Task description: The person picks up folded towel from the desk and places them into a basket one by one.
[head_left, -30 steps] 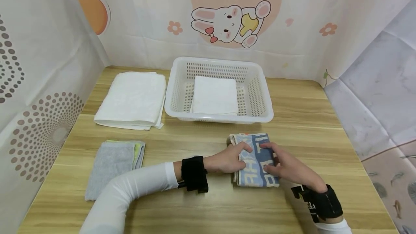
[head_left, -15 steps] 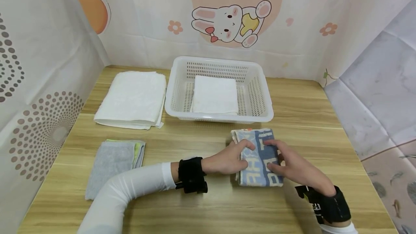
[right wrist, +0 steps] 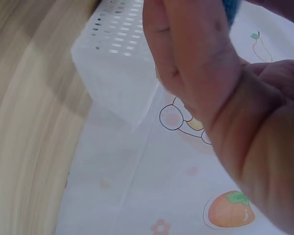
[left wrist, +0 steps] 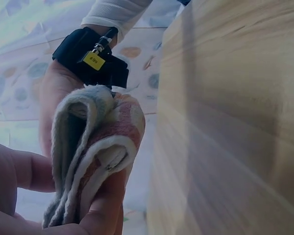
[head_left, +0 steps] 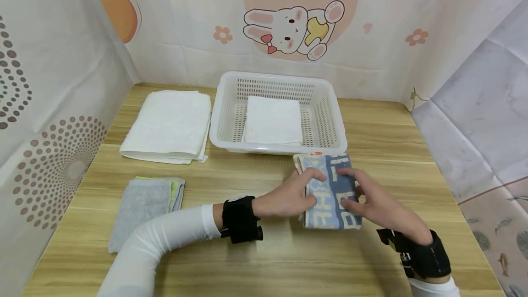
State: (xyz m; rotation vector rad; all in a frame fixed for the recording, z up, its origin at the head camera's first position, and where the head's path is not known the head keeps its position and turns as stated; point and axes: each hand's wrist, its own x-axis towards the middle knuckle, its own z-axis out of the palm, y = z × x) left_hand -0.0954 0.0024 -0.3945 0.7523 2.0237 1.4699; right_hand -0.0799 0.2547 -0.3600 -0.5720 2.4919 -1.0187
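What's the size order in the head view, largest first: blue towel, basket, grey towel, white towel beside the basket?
1. Basket
2. White towel
3. Blue towel and grey towel: too alike to rank; the left hand and right hand partly cover the first, the left sleeve the second.

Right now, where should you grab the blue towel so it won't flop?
I'd grip the blue towel at its left and right edges, one hand per side, as the left hand and right hand do: it's folded in layers, so pinching both should keep them together.
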